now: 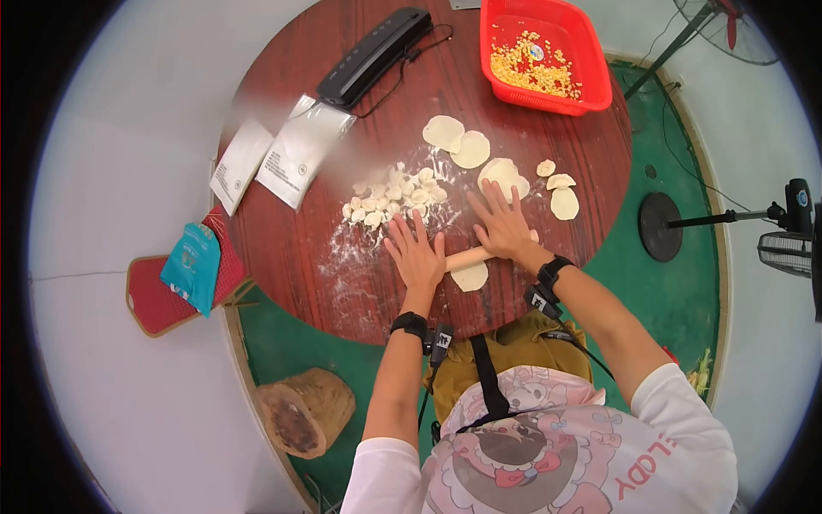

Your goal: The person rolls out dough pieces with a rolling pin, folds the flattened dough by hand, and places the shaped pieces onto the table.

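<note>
Both palms rest on a wooden rolling pin (467,259) near the table's front edge. My left hand (417,257) lies over its left end, fingers spread and pointing forward. Over the right end is my right hand (503,224), also with fingers stretched out flat. Under the pin, a thin dough round (470,277) shows on the near side. Several flat wrappers (502,176) overlap just beyond my right fingertips. Ahead of my left hand sits a floury heap of small dough pieces (394,195).
Farther off are more dough rounds (443,134), a black vacuum sealer (372,58) with its cord, and white packets (295,163). A red basket (597,92) holds yellow kernels. Small dough discs (564,204) lie at right. A red chair (154,308) and fan (783,248) stand beyond the round table.
</note>
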`<state>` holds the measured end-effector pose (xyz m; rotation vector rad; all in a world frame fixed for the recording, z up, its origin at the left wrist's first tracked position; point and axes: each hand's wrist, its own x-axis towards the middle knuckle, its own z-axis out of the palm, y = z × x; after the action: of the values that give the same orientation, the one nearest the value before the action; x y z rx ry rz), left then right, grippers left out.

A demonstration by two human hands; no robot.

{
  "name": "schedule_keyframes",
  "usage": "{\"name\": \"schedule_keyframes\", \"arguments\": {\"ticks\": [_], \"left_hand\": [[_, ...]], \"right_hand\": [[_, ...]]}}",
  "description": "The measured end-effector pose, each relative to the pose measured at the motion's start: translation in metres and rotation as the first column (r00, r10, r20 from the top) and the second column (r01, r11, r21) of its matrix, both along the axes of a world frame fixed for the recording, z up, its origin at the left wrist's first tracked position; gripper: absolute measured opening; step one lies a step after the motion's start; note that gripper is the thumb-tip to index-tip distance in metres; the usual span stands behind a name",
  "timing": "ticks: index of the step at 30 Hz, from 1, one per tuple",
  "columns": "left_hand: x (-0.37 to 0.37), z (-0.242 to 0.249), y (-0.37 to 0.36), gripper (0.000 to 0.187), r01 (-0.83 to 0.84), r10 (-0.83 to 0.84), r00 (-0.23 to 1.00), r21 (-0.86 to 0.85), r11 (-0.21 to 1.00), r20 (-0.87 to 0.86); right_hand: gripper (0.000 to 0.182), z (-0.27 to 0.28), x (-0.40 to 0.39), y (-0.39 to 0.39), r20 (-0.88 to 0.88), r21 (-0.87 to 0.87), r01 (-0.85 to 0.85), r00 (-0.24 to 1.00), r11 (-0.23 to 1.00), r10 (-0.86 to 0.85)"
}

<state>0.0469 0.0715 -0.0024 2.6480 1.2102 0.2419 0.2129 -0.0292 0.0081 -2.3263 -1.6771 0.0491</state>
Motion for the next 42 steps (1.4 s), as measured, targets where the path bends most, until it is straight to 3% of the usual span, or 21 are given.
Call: {"name": "schedule_keyframes", "arguments": {"ticks": [9,14,26,33,35,40,42], "left_hand": [[-0.049,0.004,-0.057,0.063,0.162,-0.166,0.984,-0.058,0.985,-0.066],[-0.076,-0.001,-0.083,0.064,0.245,-0.247,0.969,-0.122,0.962,0.001],[-0.012,-0.002,-0.012,0.06,0.154,-0.153,0.987,0.022,0.988,-0.053],[-0.041,0.003,-0.043,0.06,0.223,-0.226,0.971,-0.053,0.973,-0.076],[-0.052,0.004,-0.053,0.059,0.265,-0.276,0.958,-0.127,0.956,-0.079],[-0.055,0.006,-0.055,0.058,0.291,-0.298,0.953,-0.103,0.951,-0.059],[-0.044,0.002,-0.043,0.058,0.253,-0.254,0.967,-0.048,0.966,-0.022]], "right_hand": [[0.06,0.0,-0.042,-0.067,-0.058,-0.082,-0.085,0.995,0.993,0.08],[0.073,0.009,-0.059,-0.106,-0.182,-0.149,-0.211,0.966,0.966,0.183],[0.061,0.005,-0.011,-0.023,-0.019,-0.053,-0.153,0.988,0.987,0.153],[0.066,-0.002,-0.035,-0.062,-0.031,-0.068,-0.178,0.984,0.982,0.176],[0.069,0.001,-0.041,-0.075,-0.103,-0.096,-0.243,0.967,0.965,0.234],[0.071,0.004,-0.037,-0.076,-0.149,-0.074,-0.338,0.934,0.938,0.324],[0.07,0.001,-0.028,-0.058,-0.064,-0.095,-0.293,0.956,0.952,0.288]]}}
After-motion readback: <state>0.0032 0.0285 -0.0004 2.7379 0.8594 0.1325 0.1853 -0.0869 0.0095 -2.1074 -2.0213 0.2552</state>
